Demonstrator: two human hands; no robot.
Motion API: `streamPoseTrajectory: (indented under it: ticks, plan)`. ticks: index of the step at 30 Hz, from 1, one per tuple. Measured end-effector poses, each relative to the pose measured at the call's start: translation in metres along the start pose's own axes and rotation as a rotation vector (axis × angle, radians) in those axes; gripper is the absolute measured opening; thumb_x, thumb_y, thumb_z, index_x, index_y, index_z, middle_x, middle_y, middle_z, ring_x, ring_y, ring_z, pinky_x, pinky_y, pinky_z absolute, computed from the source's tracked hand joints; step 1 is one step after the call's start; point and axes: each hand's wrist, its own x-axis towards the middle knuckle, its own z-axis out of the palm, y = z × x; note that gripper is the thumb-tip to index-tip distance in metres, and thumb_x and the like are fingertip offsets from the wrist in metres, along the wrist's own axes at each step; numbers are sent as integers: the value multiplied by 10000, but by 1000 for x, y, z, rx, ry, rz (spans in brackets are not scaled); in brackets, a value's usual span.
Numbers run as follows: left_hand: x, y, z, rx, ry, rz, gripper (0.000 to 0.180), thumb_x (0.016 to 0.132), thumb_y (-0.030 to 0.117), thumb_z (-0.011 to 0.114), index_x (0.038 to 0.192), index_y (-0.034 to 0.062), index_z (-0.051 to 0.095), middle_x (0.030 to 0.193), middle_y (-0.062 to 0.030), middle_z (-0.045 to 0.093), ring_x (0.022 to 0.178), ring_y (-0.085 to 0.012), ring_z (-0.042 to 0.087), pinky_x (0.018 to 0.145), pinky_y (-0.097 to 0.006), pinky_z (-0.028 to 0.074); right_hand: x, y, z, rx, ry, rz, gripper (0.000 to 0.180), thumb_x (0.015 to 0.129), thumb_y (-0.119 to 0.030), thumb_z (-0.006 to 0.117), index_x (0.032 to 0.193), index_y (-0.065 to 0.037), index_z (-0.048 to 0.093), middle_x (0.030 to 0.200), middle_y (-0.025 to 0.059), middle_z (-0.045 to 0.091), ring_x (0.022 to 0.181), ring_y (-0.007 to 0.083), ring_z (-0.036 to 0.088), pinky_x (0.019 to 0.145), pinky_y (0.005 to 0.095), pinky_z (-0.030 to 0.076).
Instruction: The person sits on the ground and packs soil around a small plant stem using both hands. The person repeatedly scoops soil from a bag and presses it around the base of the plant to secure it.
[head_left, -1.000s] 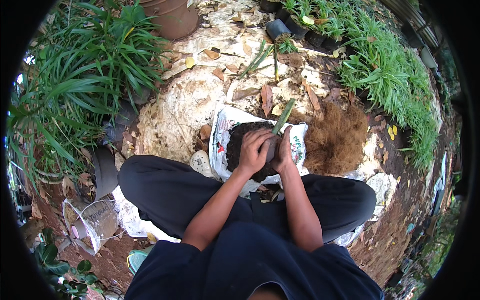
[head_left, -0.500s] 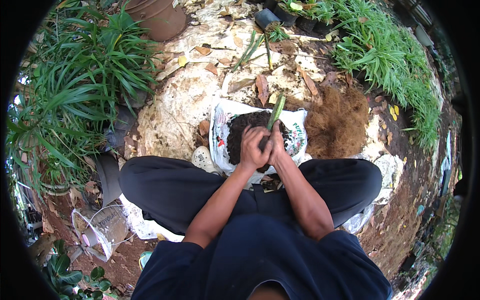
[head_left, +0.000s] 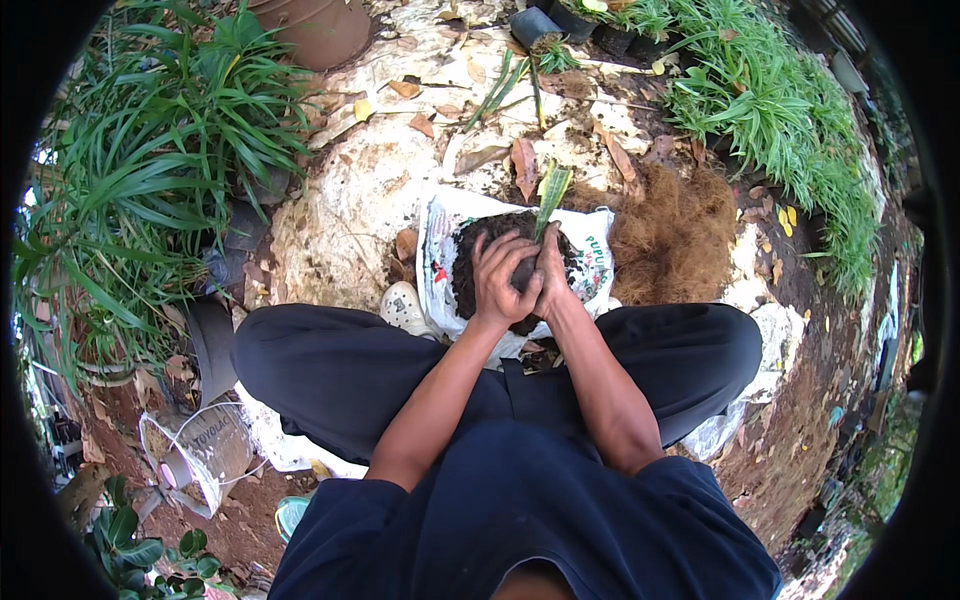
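Note:
My left hand (head_left: 503, 277) and my right hand (head_left: 552, 272) cup a dark ball of soil (head_left: 525, 270) between them, their palms close together. The left fingers curve over its left side, slightly spread; the right hand wraps the other side. Above the right fingertips a long green leaf cutting (head_left: 551, 195) with pale edges sticks up out of the ball; its base is hidden. Under both hands loose dark soil (head_left: 467, 262) is heaped on a flattened white plastic sack (head_left: 437, 225).
Brown coconut fibre (head_left: 675, 235) lies right of the sack. Beyond it are cut green leaves (head_left: 497, 93) and a tipped dark pot (head_left: 534, 27). Leafy plants (head_left: 160, 170) line the left, more green plants (head_left: 770, 120) the right. A clear bucket (head_left: 215, 445) lies at lower left.
My left fingers have spread and reached farther over the soil ball. The leaf cutting now stands a little lower, with its broader face showing.

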Motion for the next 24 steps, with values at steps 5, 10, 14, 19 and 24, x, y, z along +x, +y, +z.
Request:
streamPoseTrajectory:
  ticks: [5, 10, 14, 19, 24]
  plan:
    - [2, -2, 1, -140, -31, -95, 322, 862, 343, 574, 902, 41, 680, 978, -135, 695, 1052, -341, 636, 1050, -515, 317, 2, 5, 2, 4, 106, -42, 852, 866, -796, 291, 1228, -62, 527, 1166, 137, 574, 1119, 259, 554, 993, 413, 452]
    - [16, -2, -2, -261, 75, -212, 225, 888, 153, 566, 1025, 32, 698, 1131, -136, 678, 1127, -329, 603, 1017, -459, 392, -16, -18, 6, -8, -64, -67, 865, 856, -812, 257, 1191, -69, 547, 1202, 128, 578, 1140, 247, 557, 1018, 427, 434]
    - [7, 15, 3, -25, -78, -42, 279, 903, 174, 531, 1078, 36, 699, 1166, -124, 670, 1207, -306, 564, 1063, -479, 363, -18, -24, 8, 34, -25, -28, 901, 810, -858, 276, 1120, -68, 582, 1066, 116, 629, 1012, 250, 605, 956, 415, 476]
    - [2, 6, 2, -23, 31, 28, 291, 856, 235, 564, 992, 14, 698, 1038, -153, 690, 1005, -331, 654, 1028, -490, 381, -12, -8, 2, -18, -77, -72, 870, 844, -829, 232, 993, -56, 603, 977, 117, 643, 967, 241, 621, 901, 381, 518]
    - [-3, 3, 5, -104, 18, 23, 246, 854, 216, 552, 893, 15, 687, 963, -139, 698, 968, -317, 663, 979, -472, 406, -11, 0, 5, -14, 5, -22, 785, 871, -794, 287, 989, -80, 591, 1023, 110, 619, 983, 216, 608, 896, 377, 519]
